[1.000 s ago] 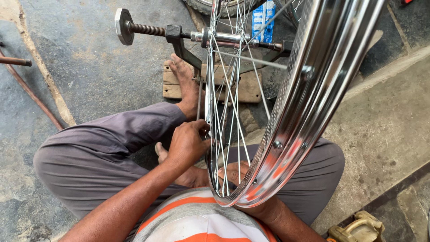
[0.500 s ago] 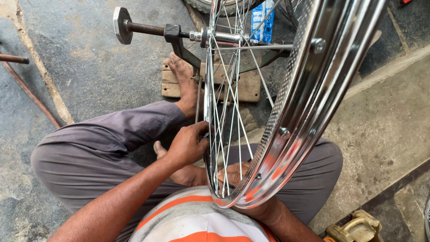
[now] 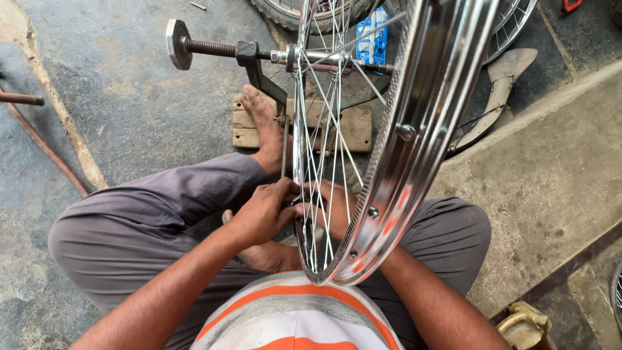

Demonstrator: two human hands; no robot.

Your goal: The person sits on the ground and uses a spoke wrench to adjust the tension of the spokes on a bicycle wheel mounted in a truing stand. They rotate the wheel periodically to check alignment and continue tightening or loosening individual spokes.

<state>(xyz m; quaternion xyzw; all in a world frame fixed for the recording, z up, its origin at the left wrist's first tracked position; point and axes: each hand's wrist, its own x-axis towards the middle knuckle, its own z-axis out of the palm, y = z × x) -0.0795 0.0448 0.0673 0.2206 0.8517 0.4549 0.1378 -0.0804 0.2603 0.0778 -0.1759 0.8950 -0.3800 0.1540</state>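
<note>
A shiny chrome wheel rim (image 3: 414, 136) with thin steel spokes (image 3: 324, 129) stands upright on a threaded axle (image 3: 214, 48) held by a dark metal stand (image 3: 259, 71). My left hand (image 3: 262, 210) is closed at the left side of the rim's low part, fingers pinched on something small by a spoke that I cannot make out. Seen through the spokes, my right hand (image 3: 334, 207) grips the rim's low part from the other side. I sit cross-legged under the wheel in grey trousers.
A wooden block (image 3: 353, 126) lies under my bare foot (image 3: 265, 129) and the stand. More wheels (image 3: 512, 26) lie at the top. A rusty rod (image 3: 39, 142) runs along the left floor. A concrete step (image 3: 551, 175) rises on the right, with a yellowish container (image 3: 525, 327) at bottom right.
My right hand has come up to the spokes beside my left hand. My left hand has shifted slightly toward the rim. The wheel has turned a little.
</note>
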